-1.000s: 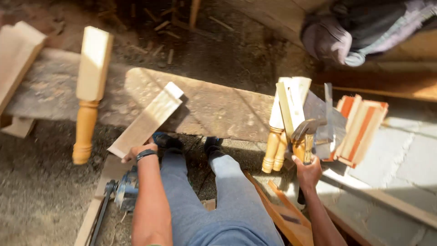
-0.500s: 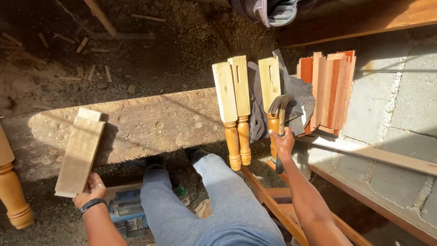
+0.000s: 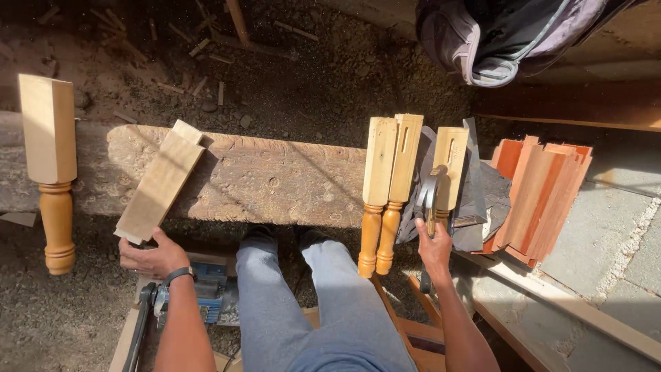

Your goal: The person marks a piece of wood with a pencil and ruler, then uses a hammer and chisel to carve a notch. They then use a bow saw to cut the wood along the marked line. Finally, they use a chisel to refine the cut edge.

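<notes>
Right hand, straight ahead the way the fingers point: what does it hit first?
The right hand points up-frame. It already grips a hammer; next in line is probably the pale slotted turned leg under the hammer head, though depth is unclear.

Left hand [image 3: 148, 256] gripping the low end of a pale wood block [image 3: 160, 183] slanted across the worn plank [image 3: 275, 182], centre frame. Right hand [image 3: 434, 249] closed on a hammer [image 3: 428, 196] beside two turned legs [image 3: 385, 189]. Another turned leg [image 3: 49, 165] far left. Reddish boards [image 3: 540, 200] stacked at right.
</notes>
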